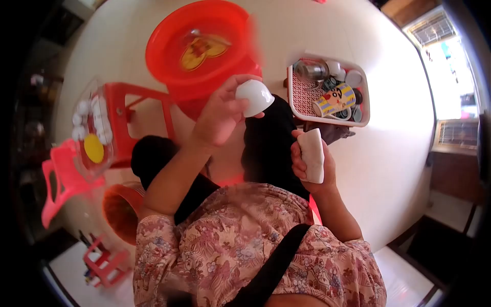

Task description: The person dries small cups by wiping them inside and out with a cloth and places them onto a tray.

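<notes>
My left hand (pixel 221 113) grips a small white cup (pixel 257 97), tilted so that its rounded outer side shows; its inside is hidden. Lower and to the right, my right hand (pixel 330 173) is closed around a thick white block that looks like a sponge (pixel 312 156). The two hands are apart, and the sponge does not touch the cup. Just beyond my left hand stands a large red basin (pixel 163 56), with a yellow and brown shape (pixel 197 53) visible inside it.
To the right, a white-rimmed tray (pixel 294 97) holds a patterned mug (pixel 335 101), a glass jar (pixel 311 70) and several cups. On the left, a clear container (pixel 84 161) with white round items and a yellow oval rests by a red stool (pixel 120 128). An orange bucket (pixel 120 204) stands nearby.
</notes>
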`<state>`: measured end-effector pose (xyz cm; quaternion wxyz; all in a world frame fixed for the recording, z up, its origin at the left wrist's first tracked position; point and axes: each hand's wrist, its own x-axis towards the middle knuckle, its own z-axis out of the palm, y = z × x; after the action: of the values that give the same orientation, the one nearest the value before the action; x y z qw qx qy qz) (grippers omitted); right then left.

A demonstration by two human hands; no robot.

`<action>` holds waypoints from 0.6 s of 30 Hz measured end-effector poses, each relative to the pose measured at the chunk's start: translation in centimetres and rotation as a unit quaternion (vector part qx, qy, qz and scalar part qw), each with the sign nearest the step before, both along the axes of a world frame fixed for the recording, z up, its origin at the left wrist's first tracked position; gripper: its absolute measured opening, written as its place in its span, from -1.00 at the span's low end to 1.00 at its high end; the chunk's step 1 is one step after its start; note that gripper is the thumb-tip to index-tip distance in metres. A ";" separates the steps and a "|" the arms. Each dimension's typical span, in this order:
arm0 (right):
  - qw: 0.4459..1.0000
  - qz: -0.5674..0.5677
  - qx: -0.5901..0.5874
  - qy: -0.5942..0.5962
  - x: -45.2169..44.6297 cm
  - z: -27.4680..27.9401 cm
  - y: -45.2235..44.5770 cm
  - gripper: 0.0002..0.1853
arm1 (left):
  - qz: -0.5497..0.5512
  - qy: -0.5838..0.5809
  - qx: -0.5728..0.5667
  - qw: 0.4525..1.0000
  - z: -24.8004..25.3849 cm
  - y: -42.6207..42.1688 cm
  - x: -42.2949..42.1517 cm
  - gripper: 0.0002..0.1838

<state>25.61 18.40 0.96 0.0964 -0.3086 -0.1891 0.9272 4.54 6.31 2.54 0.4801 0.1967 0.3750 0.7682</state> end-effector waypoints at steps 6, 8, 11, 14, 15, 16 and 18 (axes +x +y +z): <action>0.947 0.057 0.313 -0.030 -7.0 5.1 -1.8 -0.65 | 0.051 0.066 0.041 0.996 -0.5 -5.0 -0.9 -0.41; 0.873 0.049 0.486 -0.005 -9.9 6.0 -2.4 -0.67 | 0.083 0.121 0.050 0.988 -0.1 -5.7 -1.1 -0.41; 0.700 -0.034 0.713 0.029 -14.3 5.7 -5.7 -0.70 | 0.103 0.137 0.037 0.984 0.0 -6.9 -1.8 -0.41; 0.536 -0.044 0.839 0.078 -16.5 4.7 -7.5 -0.71 | 0.125 0.191 0.043 0.973 -0.3 -7.8 -2.6 -0.40; 0.561 -0.035 0.823 0.081 -17.1 4.3 -7.4 -0.70 | 0.136 0.222 0.051 0.964 -0.3 -8.0 -2.8 -0.40; 0.586 -0.026 0.805 0.083 -17.6 4.1 -7.4 -0.70 | 0.147 0.245 0.045 0.957 -0.3 -8.1 -2.8 -0.42; 0.732 0.081 0.675 0.049 -18.2 4.8 -6.8 -0.68 | 0.167 0.292 0.033 0.941 -0.1 -7.9 -2.7 -0.44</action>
<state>7.42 11.64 5.77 0.2133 -0.1002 -0.7844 0.5737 1.82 -1.61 2.42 0.2070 0.3628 0.5005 0.7583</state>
